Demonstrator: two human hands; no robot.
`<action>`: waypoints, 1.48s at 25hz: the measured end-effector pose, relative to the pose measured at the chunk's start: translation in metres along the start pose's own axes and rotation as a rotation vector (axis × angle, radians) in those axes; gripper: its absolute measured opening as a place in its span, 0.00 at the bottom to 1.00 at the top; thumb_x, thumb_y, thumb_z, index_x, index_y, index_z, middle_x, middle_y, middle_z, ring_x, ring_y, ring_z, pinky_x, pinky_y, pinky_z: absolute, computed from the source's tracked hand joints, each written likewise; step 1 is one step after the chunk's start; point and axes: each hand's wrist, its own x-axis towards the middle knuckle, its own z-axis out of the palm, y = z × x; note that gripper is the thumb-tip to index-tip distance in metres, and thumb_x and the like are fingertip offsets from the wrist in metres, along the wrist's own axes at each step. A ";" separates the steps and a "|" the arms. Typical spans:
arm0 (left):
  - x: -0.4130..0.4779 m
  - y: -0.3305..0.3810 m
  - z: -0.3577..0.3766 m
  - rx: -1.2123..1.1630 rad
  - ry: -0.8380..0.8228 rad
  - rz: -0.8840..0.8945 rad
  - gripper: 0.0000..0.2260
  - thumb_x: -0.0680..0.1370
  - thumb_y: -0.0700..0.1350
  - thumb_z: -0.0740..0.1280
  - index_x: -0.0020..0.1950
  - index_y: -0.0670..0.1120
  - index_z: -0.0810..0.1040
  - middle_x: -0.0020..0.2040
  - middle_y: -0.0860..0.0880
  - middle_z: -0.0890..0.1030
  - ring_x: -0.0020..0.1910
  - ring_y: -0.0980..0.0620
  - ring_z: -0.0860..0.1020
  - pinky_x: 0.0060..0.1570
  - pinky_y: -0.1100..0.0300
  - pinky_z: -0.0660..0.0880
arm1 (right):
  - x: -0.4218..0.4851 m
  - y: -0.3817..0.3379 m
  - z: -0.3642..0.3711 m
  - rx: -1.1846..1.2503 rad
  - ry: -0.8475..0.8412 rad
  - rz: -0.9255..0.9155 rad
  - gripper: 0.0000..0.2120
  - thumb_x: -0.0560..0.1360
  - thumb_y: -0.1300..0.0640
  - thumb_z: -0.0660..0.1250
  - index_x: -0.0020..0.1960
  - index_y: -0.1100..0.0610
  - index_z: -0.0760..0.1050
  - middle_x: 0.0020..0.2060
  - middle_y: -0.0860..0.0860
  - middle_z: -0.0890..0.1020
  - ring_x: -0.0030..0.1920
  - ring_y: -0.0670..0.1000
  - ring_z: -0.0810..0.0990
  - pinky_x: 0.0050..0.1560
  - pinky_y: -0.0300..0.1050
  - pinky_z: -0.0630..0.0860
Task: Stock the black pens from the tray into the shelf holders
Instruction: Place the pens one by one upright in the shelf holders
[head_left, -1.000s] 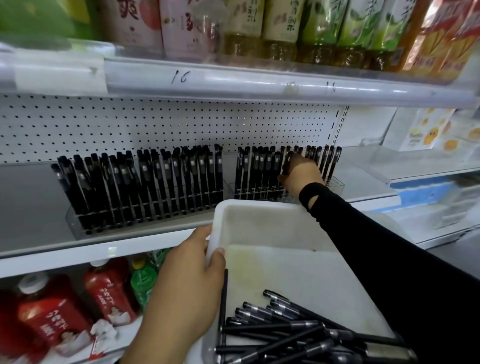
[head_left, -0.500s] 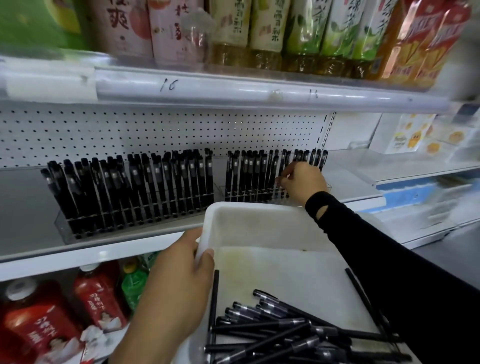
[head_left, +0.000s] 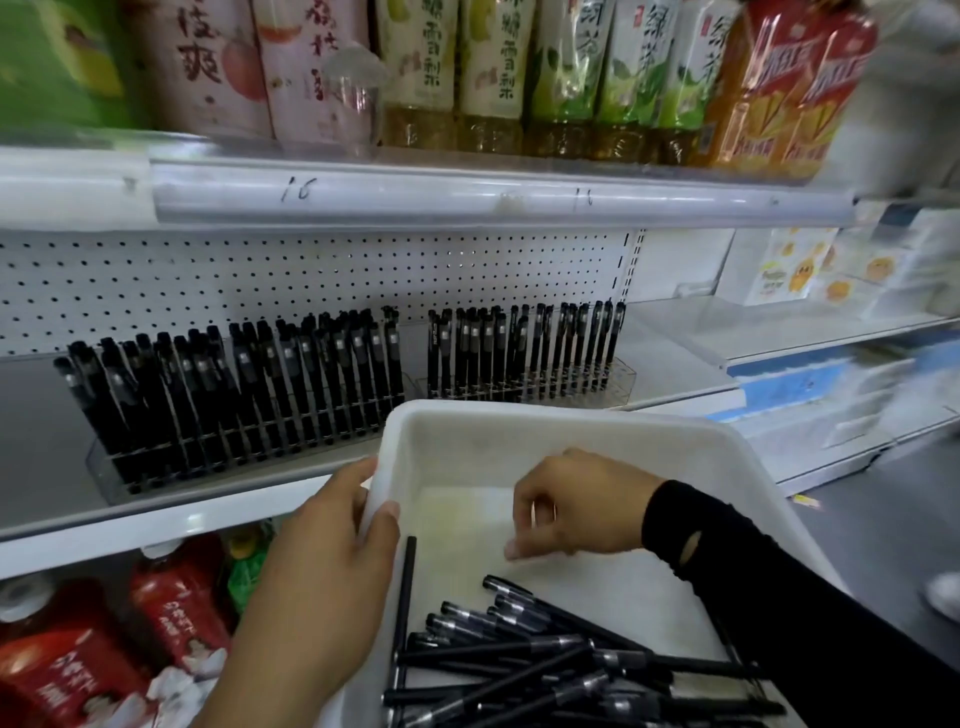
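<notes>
I'm seeing my right fingertips (head_left: 514, 548) hanging inside the tray (head_left: 597, 431), loose pens (head_left: 545, 660) lying just below them, two shelf holders (head_left: 249, 457) standing beyond; my left fingers (head_left: 384, 512) are gripping the tray's left rim.

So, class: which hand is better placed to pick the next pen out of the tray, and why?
The right hand: it hovers empty inside the tray, fingers pointing down just above the loose pens. The left hand is busy gripping the tray's rim.
</notes>
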 end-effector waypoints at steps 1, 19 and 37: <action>-0.001 0.000 -0.001 0.000 0.008 0.004 0.14 0.81 0.48 0.62 0.65 0.62 0.74 0.43 0.63 0.82 0.42 0.60 0.82 0.42 0.58 0.76 | -0.002 -0.002 0.005 0.057 -0.105 0.001 0.19 0.68 0.35 0.74 0.44 0.51 0.81 0.34 0.48 0.84 0.32 0.43 0.80 0.39 0.40 0.77; -0.002 0.002 -0.003 -0.002 0.018 0.010 0.13 0.81 0.48 0.62 0.64 0.62 0.74 0.43 0.63 0.81 0.39 0.56 0.83 0.46 0.49 0.79 | 0.003 0.005 0.008 0.244 -0.062 -0.078 0.17 0.76 0.45 0.71 0.37 0.57 0.78 0.25 0.46 0.79 0.25 0.43 0.76 0.32 0.38 0.75; 0.017 -0.006 0.007 -0.001 -0.006 -0.015 0.13 0.81 0.45 0.63 0.62 0.59 0.78 0.38 0.63 0.82 0.34 0.61 0.79 0.35 0.61 0.71 | 0.053 0.049 -0.090 0.808 0.867 0.139 0.02 0.81 0.62 0.65 0.52 0.57 0.75 0.47 0.59 0.84 0.40 0.54 0.87 0.47 0.51 0.84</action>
